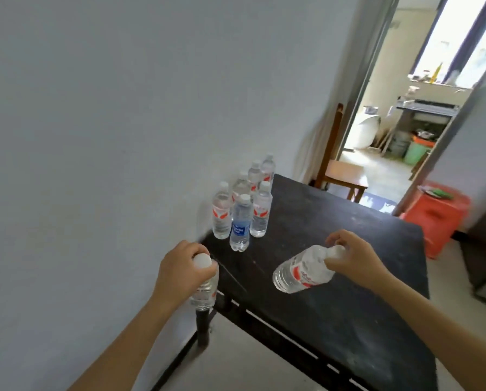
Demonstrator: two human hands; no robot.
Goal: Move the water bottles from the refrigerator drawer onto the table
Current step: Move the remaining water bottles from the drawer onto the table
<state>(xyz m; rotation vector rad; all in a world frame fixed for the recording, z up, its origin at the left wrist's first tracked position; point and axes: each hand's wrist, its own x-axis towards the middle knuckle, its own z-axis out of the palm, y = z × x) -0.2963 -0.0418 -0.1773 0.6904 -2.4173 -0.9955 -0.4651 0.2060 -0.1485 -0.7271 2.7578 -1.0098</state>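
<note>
The left hand (pixel 177 273) curls round the cap end of a clear water bottle (pixel 205 292), upright at the dark table's (pixel 334 320) near-left corner; the right hand (pixel 354 258) grips a red-labelled bottle (pixel 301 273) by its neck, tilted above the tabletop; six bottles (pixel 240 224) stand grouped against the wall (pixel 123 122).

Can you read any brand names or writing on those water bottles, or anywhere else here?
Nothing reads clearly.
Blue-label bottle: white lettering, too blurred.
Tilted bottle in right hand: red print, blurred.
Upright bottle in left hand: label blurred.
Other standing bottles: red marks, too small.
</note>
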